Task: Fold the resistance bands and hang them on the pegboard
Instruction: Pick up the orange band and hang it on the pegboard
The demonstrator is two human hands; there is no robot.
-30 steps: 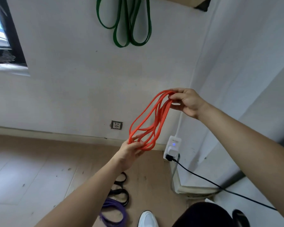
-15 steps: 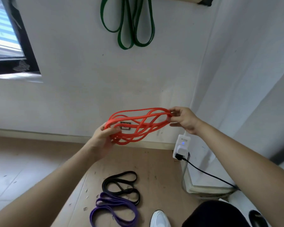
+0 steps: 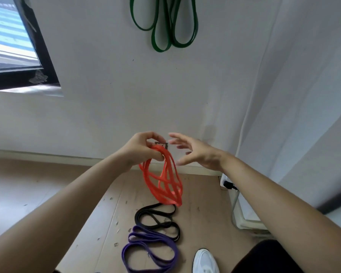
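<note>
A folded orange resistance band hangs in several overlapping loops from a person's left hand, whose curled fingers and thumb bunch the strands together at the band's top end. The right hand is held just to the right of the orange band at the same height, fingers spread and loose, holding nothing and not clearly touching the strands. High above the orange band, a green band hangs in loops against the white wall. Directly below the orange band, a black band lies coiled on the wooden floor, with a purple band touching its near side. A white shoe stands lower right of the orange band.
</note>
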